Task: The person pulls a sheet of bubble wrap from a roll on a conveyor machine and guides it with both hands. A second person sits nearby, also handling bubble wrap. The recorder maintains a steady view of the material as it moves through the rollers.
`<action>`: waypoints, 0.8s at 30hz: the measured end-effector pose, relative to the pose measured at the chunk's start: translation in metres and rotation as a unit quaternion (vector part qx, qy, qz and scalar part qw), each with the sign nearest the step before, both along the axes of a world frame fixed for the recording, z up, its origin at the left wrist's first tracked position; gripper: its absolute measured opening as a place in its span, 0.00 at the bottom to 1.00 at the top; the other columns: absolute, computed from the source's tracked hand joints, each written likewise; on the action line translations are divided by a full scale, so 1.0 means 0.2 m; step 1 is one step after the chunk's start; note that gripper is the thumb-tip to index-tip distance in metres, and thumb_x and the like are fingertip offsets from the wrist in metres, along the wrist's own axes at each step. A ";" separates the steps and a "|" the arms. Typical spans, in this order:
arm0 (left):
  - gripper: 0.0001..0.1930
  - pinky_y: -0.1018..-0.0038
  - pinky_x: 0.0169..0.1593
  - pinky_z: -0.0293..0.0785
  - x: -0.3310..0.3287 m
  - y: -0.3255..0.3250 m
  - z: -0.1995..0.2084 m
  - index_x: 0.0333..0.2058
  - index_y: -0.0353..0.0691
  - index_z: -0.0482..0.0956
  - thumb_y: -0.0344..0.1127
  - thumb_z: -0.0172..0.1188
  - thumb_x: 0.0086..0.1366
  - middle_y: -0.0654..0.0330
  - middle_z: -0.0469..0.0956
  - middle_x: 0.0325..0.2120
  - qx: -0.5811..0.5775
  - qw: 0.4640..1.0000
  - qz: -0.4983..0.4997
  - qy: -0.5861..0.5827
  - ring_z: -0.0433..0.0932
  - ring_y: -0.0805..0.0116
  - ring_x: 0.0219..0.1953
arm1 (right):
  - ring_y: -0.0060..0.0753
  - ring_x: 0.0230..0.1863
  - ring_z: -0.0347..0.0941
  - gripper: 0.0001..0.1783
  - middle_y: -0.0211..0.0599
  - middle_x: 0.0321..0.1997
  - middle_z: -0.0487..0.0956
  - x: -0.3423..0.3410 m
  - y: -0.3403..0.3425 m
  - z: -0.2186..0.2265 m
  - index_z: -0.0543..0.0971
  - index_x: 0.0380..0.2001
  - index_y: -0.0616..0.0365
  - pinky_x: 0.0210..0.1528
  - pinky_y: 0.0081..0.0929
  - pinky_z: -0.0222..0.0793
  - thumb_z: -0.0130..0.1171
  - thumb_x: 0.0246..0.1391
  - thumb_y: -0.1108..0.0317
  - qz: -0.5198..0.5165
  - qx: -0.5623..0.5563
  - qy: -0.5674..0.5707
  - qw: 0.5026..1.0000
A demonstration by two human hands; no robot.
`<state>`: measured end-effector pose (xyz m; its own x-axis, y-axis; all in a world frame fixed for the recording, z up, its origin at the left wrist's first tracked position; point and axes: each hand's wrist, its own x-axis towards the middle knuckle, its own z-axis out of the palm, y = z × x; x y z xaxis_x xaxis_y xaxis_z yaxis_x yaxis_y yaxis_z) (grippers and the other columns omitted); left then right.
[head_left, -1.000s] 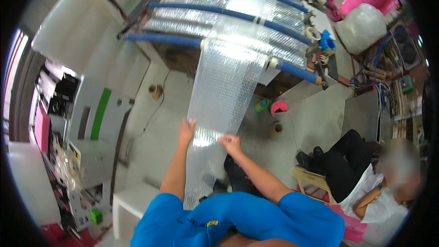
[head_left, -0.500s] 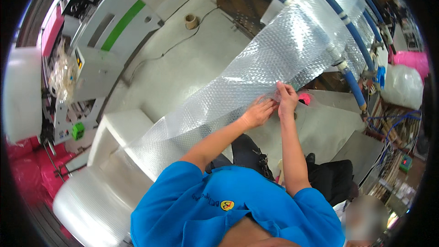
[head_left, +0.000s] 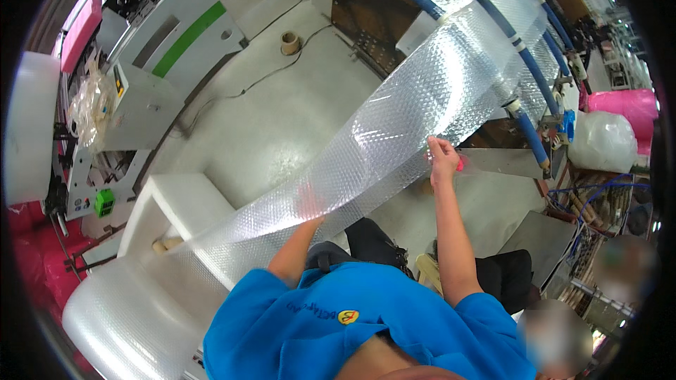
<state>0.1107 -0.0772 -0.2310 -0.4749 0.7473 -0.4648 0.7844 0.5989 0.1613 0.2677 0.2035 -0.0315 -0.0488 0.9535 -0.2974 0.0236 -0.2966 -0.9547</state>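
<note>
A long sheet of clear bubble wrap (head_left: 380, 123) stretches diagonally before me, from a large bubble wrap roll (head_left: 130, 309) at the lower left up to blue rollers (head_left: 524, 46) at the upper right. My right hand (head_left: 443, 160) is closed on the near edge of the sheet, thumb and fingers pinched together. Something small and pink (head_left: 461, 163) shows just beside that hand. My left hand (head_left: 308, 203) is at the sheet's lower part, seemingly seen through the film; motion smears its fingers.
A white machine with a green stripe (head_left: 189, 39) stands at the left. A cardboard core (head_left: 289, 43) and a cable lie on the pale floor. White foam block (head_left: 186, 204) sits beside the roll. Pink rolls (head_left: 623, 109) and a clear bundle (head_left: 602, 142) are at the right. Two people's blurred heads show lower right.
My left hand has left my right hand and moved left and down along the sheet. The sheet's near edge now hangs flatter. My right hand stays at the edge.
</note>
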 end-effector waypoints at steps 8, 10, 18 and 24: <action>0.32 0.70 0.46 0.64 -0.34 0.79 1.24 0.47 0.36 0.64 0.49 0.60 0.46 0.52 0.70 0.40 0.240 0.811 -0.033 -0.533 0.69 0.65 0.41 | 0.15 0.21 0.65 0.06 0.24 0.21 0.71 0.00 -0.02 -0.01 0.75 0.24 0.58 0.21 0.16 0.63 0.58 0.42 0.69 -0.003 -0.034 0.039 0.999; 0.37 0.71 0.44 0.66 -0.44 0.96 0.99 0.46 0.34 0.64 0.52 0.64 0.40 0.51 0.71 0.37 0.350 0.893 0.040 -0.282 0.72 0.66 0.37 | 0.15 0.21 0.64 0.06 0.23 0.21 0.71 0.00 -0.02 0.00 0.75 0.24 0.58 0.21 0.16 0.63 0.58 0.42 0.68 0.016 -0.028 0.046 0.998; 0.32 0.73 0.31 0.68 -0.53 0.64 0.71 0.35 0.30 0.69 0.51 0.65 0.37 0.53 0.75 0.23 0.173 0.921 0.108 -0.331 0.74 0.68 0.25 | 0.17 0.24 0.65 0.11 0.26 0.23 0.70 -0.02 -0.16 0.11 0.75 0.25 0.58 0.27 0.20 0.67 0.60 0.40 0.62 -0.010 -0.063 -0.014 0.998; 0.21 0.73 0.29 0.67 -0.62 0.52 0.92 0.29 0.31 0.73 0.46 0.61 0.45 0.54 0.75 0.19 0.266 0.921 0.114 -0.261 0.73 0.67 0.22 | 0.20 0.30 0.68 0.14 0.31 0.28 0.74 -0.18 -0.71 0.02 0.76 0.30 0.60 0.28 0.21 0.68 0.59 0.42 0.62 0.130 -0.128 0.055 0.982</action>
<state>-0.0130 0.0270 -0.0464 -0.4638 0.8433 -0.2716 0.3800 0.4663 0.7989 0.2326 0.0609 -0.0283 -0.3261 0.7997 -0.5042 0.0309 -0.5240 -0.8511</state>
